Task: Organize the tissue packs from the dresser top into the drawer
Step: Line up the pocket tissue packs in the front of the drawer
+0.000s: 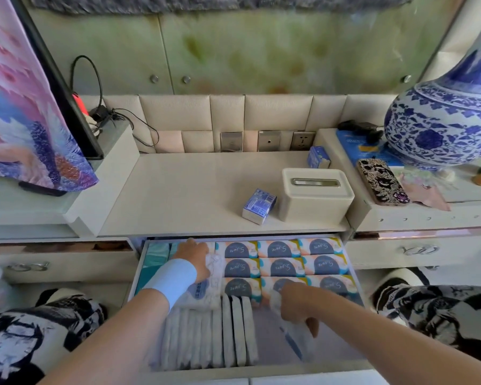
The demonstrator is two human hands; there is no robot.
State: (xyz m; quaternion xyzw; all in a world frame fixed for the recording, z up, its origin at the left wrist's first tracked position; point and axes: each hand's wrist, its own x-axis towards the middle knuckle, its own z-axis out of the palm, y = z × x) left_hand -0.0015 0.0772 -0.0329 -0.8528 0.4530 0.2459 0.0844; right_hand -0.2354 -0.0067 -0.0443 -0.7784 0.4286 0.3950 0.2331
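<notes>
**Right hand grips a soft pack over the open drawer; two blue packs lie on the dresser top**

The right hand (297,304) has its fingers and thumb curled round a soft pack (295,343). This pack is a limp, crinkled pillow in glossy clear wrap with a blue stripe, and it hangs below the fingertips over the drawer (357,276).

Just left of those fingers stands a row of slim packs (206,337), on edge like files, pale and matt. Beyond the fingertips lie the flat printed packs (281,258), rectangular and shiny-wrapped. Each carries a dark arch label on white, orange and blue, and they sit edge to edge in neat rows.

The left hand (195,257), with a light blue cloth wristband, lies on a white pack (213,269) with a faint line drawing. Its fingers reach toward the drawer's back; whether they grip or only press cannot be told. Left of them sit smooth teal packs (156,259).

Well beyond both hands, on the matt cream dresser top (192,184), a small blue pack (258,205) lies tilted. It is block-shaped and sits just beside a rounded white tissue box (315,194) with a slotted lid. A second blue pack (318,157) stands behind the box, near the wall sockets (267,140).

Farther right are a phone (382,182) in a black-and-white patterned case and a bulbous, glazed blue-and-white vase (442,115).
</notes>
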